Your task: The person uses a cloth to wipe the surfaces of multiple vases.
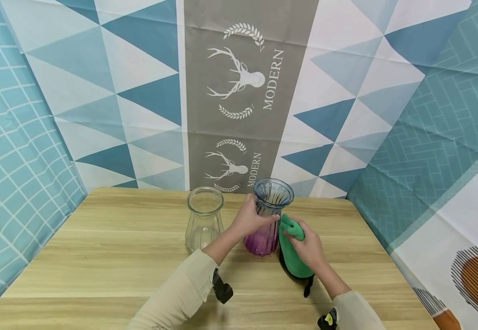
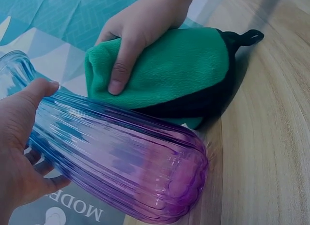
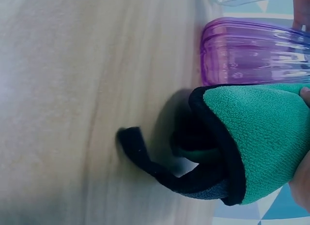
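Observation:
A ribbed glass vase (image 1: 262, 238), blue at the rim and purple at the base, stands at the back of the table. My left hand (image 1: 253, 217) grips its neck, thumb on one side and fingers on the other, as the left wrist view shows. Beside it my right hand (image 1: 308, 245) pinches a folded green cloth (image 2: 179, 65) with black edging and a black hanging loop (image 3: 145, 157). The cloth lies against or very close to the vase's right side; whether it presses on the glass I cannot tell.
A clear glass vase (image 1: 204, 224) stands to the left of the coloured one, partly behind my left forearm. The wooden table (image 1: 98, 256) ends at a patterned cloth backdrop (image 1: 148, 91) close behind both vases.

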`<state>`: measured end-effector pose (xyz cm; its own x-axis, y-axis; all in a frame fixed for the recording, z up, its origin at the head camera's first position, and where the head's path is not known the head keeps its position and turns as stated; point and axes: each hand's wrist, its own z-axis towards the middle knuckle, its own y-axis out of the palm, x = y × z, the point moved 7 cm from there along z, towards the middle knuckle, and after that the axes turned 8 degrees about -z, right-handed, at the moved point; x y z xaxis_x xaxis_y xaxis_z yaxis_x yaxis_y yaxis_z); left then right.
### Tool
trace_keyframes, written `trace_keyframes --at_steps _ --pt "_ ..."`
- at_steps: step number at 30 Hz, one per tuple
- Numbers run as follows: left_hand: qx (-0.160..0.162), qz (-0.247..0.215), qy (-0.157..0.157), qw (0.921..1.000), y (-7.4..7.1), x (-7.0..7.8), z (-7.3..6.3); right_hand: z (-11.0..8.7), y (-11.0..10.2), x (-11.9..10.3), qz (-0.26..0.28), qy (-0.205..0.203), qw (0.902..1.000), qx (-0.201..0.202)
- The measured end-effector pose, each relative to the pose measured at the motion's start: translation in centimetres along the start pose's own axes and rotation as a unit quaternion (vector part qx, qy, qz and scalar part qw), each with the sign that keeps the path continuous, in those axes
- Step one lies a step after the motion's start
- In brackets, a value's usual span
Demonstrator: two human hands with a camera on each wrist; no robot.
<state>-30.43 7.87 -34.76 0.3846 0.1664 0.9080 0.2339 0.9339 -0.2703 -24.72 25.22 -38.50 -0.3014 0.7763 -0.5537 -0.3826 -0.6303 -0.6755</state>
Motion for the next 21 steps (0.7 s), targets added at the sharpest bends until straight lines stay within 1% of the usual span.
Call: trace_keyframes --at_steps 9,11,16,21 --pt "0.0 -0.008 0.005 1.0 0.0 0.2 0.0 1.3 -1.5 -0.9 0.011 -0.023 0.9984 0.05" --pt "0.0 -0.013 -0.001 0.9999 0.0 0.2 0.0 1.6 -1.8 -1.1 0.011 -0.027 0.9978 0.059" --pt "0.0 -0.016 -0.008 0.9998 0.2 -0.1 -0.1 2.0 -2.4 -1.6 0.012 -0.024 0.9976 0.065" --pt "-0.003 -0.014 0.001 0.9999 0.2 0.0 -0.2 2.1 -2.3 -1.7 0.012 -0.025 0.998 0.056"
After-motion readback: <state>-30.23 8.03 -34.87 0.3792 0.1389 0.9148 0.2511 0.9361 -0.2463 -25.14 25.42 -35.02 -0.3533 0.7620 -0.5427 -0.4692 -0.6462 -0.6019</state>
